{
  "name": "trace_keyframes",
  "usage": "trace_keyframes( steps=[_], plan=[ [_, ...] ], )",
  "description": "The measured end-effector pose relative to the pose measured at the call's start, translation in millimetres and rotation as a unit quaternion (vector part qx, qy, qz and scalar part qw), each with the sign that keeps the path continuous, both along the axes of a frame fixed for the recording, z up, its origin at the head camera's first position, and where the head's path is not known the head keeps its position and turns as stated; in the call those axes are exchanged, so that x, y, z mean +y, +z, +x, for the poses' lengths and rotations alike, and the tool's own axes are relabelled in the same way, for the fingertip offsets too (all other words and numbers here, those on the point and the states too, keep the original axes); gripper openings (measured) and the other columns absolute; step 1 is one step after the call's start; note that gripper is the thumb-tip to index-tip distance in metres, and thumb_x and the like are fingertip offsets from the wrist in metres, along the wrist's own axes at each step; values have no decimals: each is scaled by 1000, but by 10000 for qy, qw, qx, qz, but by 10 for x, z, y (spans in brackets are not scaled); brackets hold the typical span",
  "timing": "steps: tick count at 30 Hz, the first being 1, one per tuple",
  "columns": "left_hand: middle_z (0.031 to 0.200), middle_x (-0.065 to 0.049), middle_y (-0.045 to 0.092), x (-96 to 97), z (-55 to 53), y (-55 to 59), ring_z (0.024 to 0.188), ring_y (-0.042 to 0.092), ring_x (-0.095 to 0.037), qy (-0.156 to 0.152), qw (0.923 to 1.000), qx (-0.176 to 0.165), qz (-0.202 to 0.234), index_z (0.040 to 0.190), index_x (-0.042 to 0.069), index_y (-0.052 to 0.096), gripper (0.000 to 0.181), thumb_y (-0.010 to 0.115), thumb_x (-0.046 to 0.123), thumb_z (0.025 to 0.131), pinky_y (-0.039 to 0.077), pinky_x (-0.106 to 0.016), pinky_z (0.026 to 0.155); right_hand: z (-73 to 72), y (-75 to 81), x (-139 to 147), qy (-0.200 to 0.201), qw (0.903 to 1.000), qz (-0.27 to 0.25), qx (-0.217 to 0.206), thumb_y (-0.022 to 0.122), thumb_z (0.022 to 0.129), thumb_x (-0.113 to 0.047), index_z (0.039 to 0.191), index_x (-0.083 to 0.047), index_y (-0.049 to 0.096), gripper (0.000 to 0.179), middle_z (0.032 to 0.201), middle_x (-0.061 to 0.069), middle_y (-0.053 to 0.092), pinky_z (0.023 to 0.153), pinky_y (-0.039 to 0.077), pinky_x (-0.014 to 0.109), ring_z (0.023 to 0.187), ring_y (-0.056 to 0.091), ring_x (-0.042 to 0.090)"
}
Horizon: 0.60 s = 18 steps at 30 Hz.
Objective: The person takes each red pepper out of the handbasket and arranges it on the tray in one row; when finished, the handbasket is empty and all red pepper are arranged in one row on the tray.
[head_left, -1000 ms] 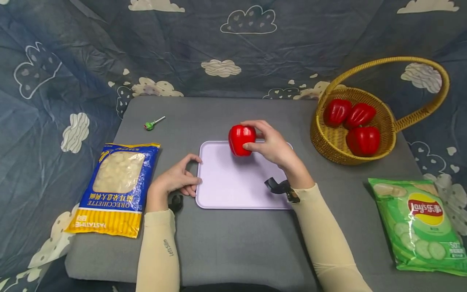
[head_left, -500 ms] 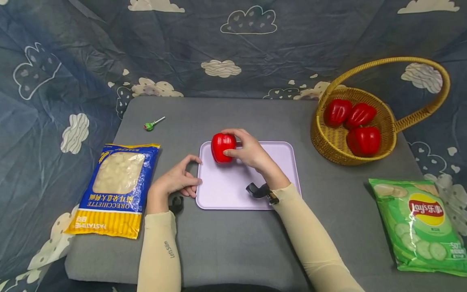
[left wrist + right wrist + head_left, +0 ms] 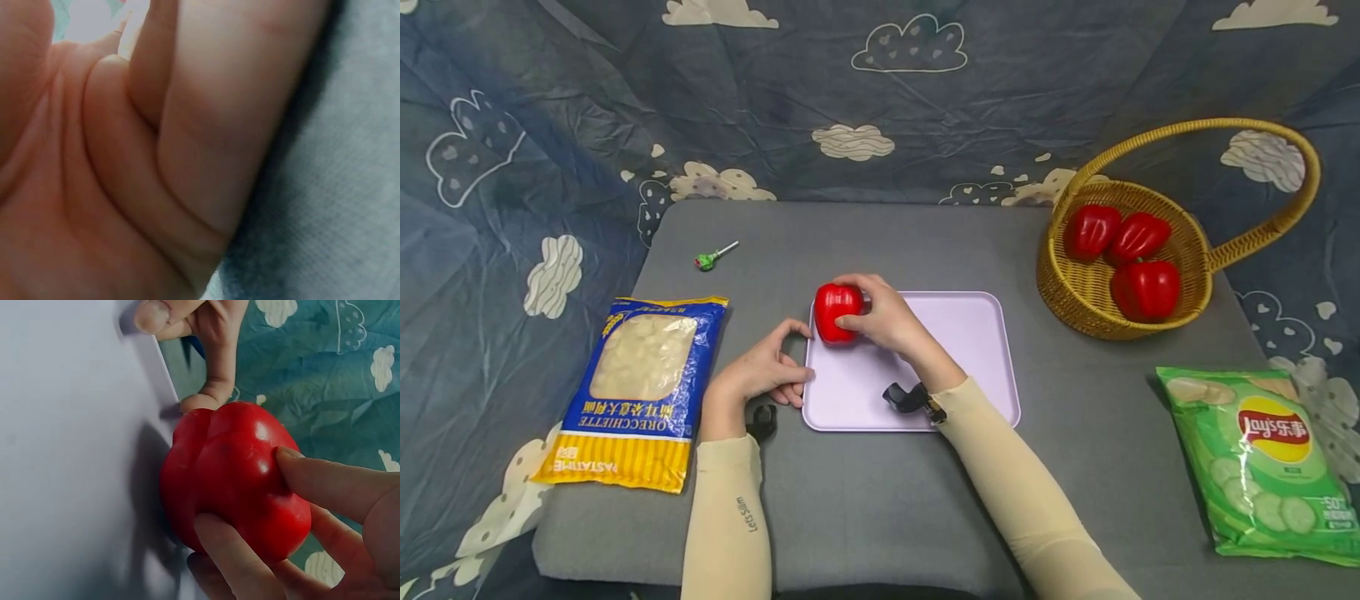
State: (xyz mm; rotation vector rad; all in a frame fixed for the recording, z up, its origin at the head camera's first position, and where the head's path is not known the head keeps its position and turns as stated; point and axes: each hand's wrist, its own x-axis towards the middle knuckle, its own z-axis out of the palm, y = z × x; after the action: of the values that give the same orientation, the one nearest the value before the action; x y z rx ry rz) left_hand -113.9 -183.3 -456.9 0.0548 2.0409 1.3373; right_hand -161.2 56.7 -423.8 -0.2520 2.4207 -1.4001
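In the head view my right hand (image 3: 886, 317) grips a red bell pepper (image 3: 837, 313) by its right side, over the far left corner of the lilac tray (image 3: 925, 358). Thumb and fingers wrap its lower part in the right wrist view, where the pepper (image 3: 234, 475) casts a shadow on the tray. My left hand (image 3: 765, 367) holds the tray's left edge, index finger and thumb tips spaced apart on the rim, remaining fingers curled beneath. The left wrist view is filled by the palm and folded fingers (image 3: 206, 106).
A wicker basket (image 3: 1063, 304) with several red bell peppers (image 3: 1146, 289) stands at the back right. A green chip bag (image 3: 1262, 467) lies front right, a blue and yellow pasta bag (image 3: 640, 392) on the left. Behind it is a lollipop (image 3: 715, 256).
My right hand has carried the bell pepper leftward and toward me, from the tray's far middle to its far left corner. My left hand has stayed at the tray's edge.
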Motion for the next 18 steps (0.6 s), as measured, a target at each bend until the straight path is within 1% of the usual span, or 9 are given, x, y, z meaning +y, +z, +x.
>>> trace_keyframes(
  steps=[6,10,14,18],
  plan=[
    [75,-6,74,-2,2,13,62,76,-20,3,10000,-1,13,150,19,33,65,74,17,99,62,-29,60,-13,-35,-66,-64,9998,127,139,79,92,-14,146,-22,61,58,148,12,56,115,49,57,134,59,37],
    [73,-5,73,4,-4,5,62,75,-19,-9,10000,4,70,149,18,33,65,74,16,98,61,-29,59,-21,-52,-89,-78,9996,184,222,79,92,-16,148,-24,60,60,150,12,55,116,49,58,135,58,37],
    [73,-5,74,4,-11,-7,61,75,-19,-19,10000,-18,85,148,17,33,65,74,16,98,61,-29,58,-20,-66,-100,-46,9996,141,235,79,93,-18,150,-24,58,62,151,13,53,117,48,59,139,56,38],
    [73,-6,74,-4,-12,-18,61,75,-19,-13,10000,-34,78,148,17,32,64,73,15,98,61,-28,58,-17,-87,-106,28,9998,77,162,79,94,-20,154,-26,55,65,153,13,53,117,48,57,139,56,37]
  ],
)
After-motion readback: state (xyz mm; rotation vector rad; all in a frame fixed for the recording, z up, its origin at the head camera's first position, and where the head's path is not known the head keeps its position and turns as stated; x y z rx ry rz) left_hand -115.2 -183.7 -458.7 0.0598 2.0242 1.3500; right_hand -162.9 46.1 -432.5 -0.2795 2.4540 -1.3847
